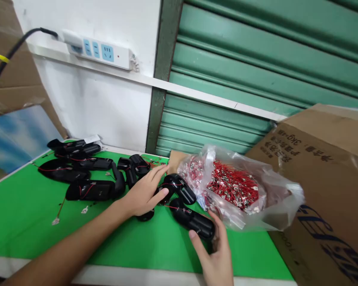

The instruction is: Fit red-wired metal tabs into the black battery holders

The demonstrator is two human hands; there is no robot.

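My left hand (144, 192) reaches across the green table (24, 214), fingers loosely curled over a black plastic housing with a thin red wire (176, 186). My right hand (216, 254) comes up from the bottom edge and pinches the near end of another black housing (193, 222) between thumb and fingers. Several more black housings with red wires (83, 174) lie in a loose row to the left. A clear plastic bag of red wires with metal tabs (235, 186) lies just right of my hands.
A large cardboard box (325, 186) stands at the right table end. Behind is a green roller shutter (256, 67) and a white wall with a power strip (98, 49). Loose metal tabs (56, 220) lie on the green surface at the left.
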